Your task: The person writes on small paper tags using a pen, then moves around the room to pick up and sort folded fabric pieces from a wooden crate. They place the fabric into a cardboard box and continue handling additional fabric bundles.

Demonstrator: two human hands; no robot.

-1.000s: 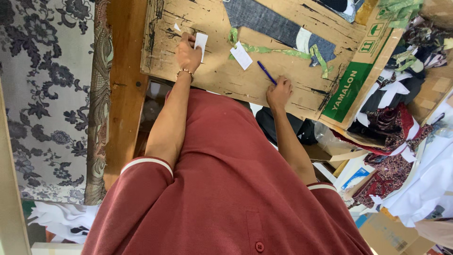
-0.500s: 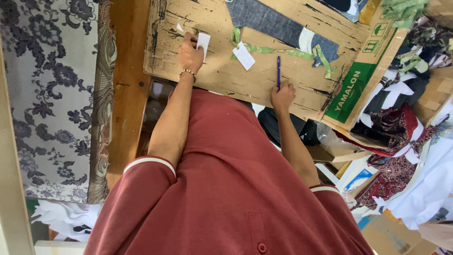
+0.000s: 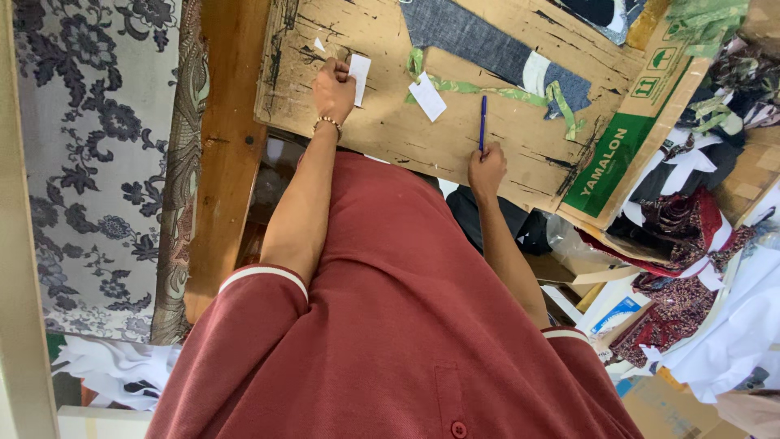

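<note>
My left hand (image 3: 335, 88), with a bead bracelet on the wrist, is curled on a small white paper slip (image 3: 358, 71) that lies on a scratched brown cardboard sheet (image 3: 382, 134). My right hand (image 3: 486, 167) grips a blue pen (image 3: 483, 122) upright near the sheet's near edge, its tip pointing away from me. A second white paper slip (image 3: 427, 96) lies between the hands. Strips of green fabric (image 3: 487, 89) and a grey denim piece (image 3: 471, 36) rest further back on the cardboard. My red shirt fills the lower view.
A wooden beam (image 3: 231, 146) runs along the cardboard's left side, beside floral grey cloth (image 3: 97, 162). A green-printed cardboard box flap (image 3: 609, 162) sits at right, with piled patterned fabrics (image 3: 691, 236), white cloth (image 3: 731, 333) and dark cloth under the board.
My right hand has swung the blue pen from a slant to upright and shifted slightly right. My left hand stays on the paper slip.
</note>
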